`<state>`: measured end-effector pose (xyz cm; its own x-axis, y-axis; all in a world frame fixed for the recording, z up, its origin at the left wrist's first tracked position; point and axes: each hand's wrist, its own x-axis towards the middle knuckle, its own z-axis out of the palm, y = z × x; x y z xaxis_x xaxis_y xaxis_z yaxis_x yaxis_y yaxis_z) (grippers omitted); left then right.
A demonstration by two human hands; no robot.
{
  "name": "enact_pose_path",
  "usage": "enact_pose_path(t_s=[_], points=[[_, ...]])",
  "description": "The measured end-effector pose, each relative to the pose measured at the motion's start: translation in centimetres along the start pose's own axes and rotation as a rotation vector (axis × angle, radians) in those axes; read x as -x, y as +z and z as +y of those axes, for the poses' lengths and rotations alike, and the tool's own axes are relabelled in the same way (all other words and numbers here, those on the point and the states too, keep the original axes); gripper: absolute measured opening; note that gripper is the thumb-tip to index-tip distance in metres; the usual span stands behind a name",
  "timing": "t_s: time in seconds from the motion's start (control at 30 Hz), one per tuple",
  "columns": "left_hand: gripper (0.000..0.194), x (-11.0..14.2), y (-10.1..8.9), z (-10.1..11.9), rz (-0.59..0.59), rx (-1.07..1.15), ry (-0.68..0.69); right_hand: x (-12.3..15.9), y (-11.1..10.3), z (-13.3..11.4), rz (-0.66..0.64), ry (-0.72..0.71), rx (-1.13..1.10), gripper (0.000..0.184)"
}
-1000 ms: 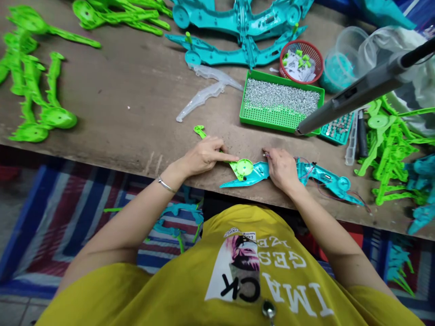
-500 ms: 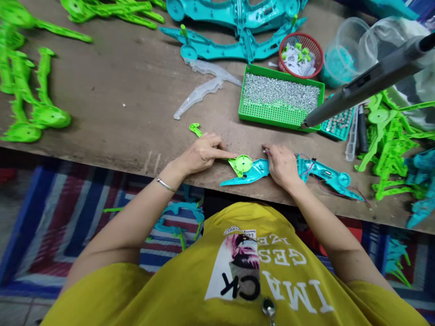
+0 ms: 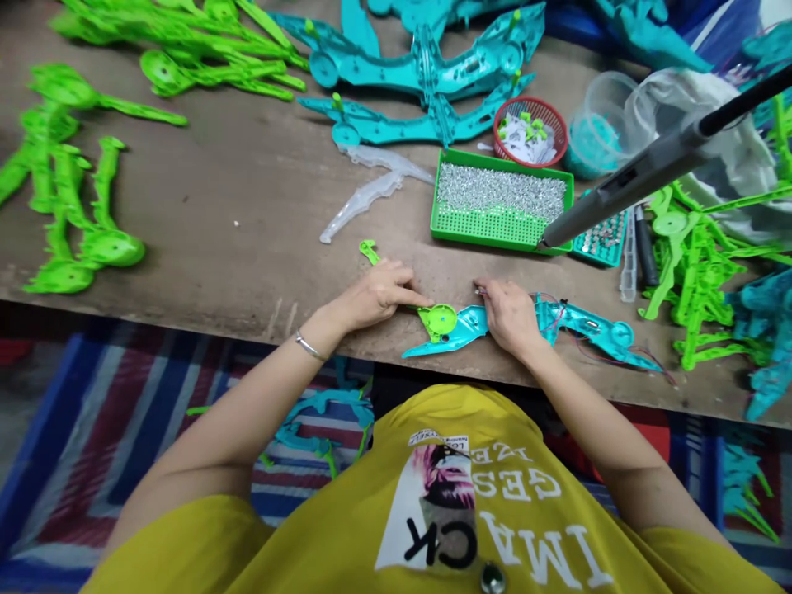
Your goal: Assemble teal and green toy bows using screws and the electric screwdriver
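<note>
Left hand (image 3: 371, 295) lies flat, index finger (image 3: 412, 295) stretched toward the green plastic arm (image 3: 438, 320) — right hand (image 3: 511, 315) pinches its fingers (image 3: 486, 289) together beside the teal plastic frame (image 3: 594, 326), grip hidden!

A mustard-yellow T-shirt (image 3: 309, 536) with short, loose sleeves (image 3: 686, 554) covers the torso. Its chest carries a print (image 3: 426, 511): a pink-and-black panel on white, with large white letters and a black "CK" running across it, upside down from this view. A small white label (image 3: 436, 438) sits above the panel. A round, shiny metal button (image 3: 493, 577) shows at the neckline, partly cut off by the frame's edge. A thin silver bangle (image 3: 310, 346) circles the left wrist (image 3: 300, 351) — the only jewellery in view.
</note>
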<state>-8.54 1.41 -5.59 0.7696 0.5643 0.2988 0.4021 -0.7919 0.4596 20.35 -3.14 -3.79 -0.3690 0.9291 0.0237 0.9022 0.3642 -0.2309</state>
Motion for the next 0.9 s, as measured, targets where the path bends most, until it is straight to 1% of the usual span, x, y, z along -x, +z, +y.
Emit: enact_pose_path(t_s=[0.1, 0.17, 0.23, 0.3, 0.33, 0.4, 0.43, 0.47, 0.57, 0.63, 0.67, 0.73, 0.77, 0.83, 0.9], points=[[0.038, -0.6, 0.8, 0.3, 0.07, -0.112, 0.018, 0.0, 0.1, -0.1, -0.002, 0.001, -0.009, 0.036], [0.035, -0.9, 0.9, 1.2, 0.111, -0.179, -0.019, 0.0, 0.0, -0.1, -0.002, 0.005, -0.015, 0.036], [0.036, -0.8, 0.7, 2.9, 0.148, -0.197, -0.085, 0.0, -0.1, -0.2, -0.001, 0.009, -0.019, 0.037], [0.038, -0.3, 0.5, 5.2, 0.157, -0.162, -0.148, 0.0, -0.1, -0.2, -0.003, 0.015, -0.022, 0.037], [0.045, 0.0, 0.5, 6.3, 0.144, -0.143, -0.171, 0.0, -0.2, -0.2, -0.007, 0.017, -0.023, 0.037], [0.075, 0.8, 0.8, 8.4, 0.097, -0.125, -0.199, 0.0, -0.2, -0.2, -0.018, 0.019, -0.024, 0.037], [0.086, 1.1, 1.1, 9.1, 0.087, -0.124, -0.212, -0.1, -0.3, -0.2, -0.025, 0.02, -0.019, 0.037], [0.092, 1.4, 1.5, 9.8, 0.084, -0.122, -0.227, -0.1, -0.4, -0.3, -0.033, 0.021, -0.007, 0.036], [0.093, 1.8, 2.3, 10.8, 0.13, -0.093, -0.271, -0.3, -1.2, -0.8, -0.049, 0.002, 0.074, 0.037], [0.088, 1.6, 2.3, 11.4, 0.215, -0.042, -0.333, -0.5, -2.2, -1.6, -0.034, -0.069, 0.143, 0.038], [0.081, 1.4, 2.1, 11.7, 0.273, -0.017, -0.39, -0.6, -2.7, -2.1, -0.018, -0.125, 0.171, 0.04], [0.06, 1.0, 1.5, 12.3, 0.375, 0.001, -0.526, -1.0, -3.5, -3.2, 0.014, -0.254, 0.204, 0.043], [0.049, 0.8, 1.1, 12.5, 0.398, -0.012, -0.581, -1.2, -3.8, -3.8, 0.024, -0.316, 0.21, 0.044], [0.03, 0.5, 0.6, 12.7, 0.381, -0.069, -0.628, -1.7, -4.1, -4.9, 0.028, -0.411, 0.206, 0.046], [0.023, 0.3, 0.3, 12.8, 0.332, -0.111, -0.622, -2.3, -4.0, -5.7, 0.006, -0.467, 0.186, 0.047]])
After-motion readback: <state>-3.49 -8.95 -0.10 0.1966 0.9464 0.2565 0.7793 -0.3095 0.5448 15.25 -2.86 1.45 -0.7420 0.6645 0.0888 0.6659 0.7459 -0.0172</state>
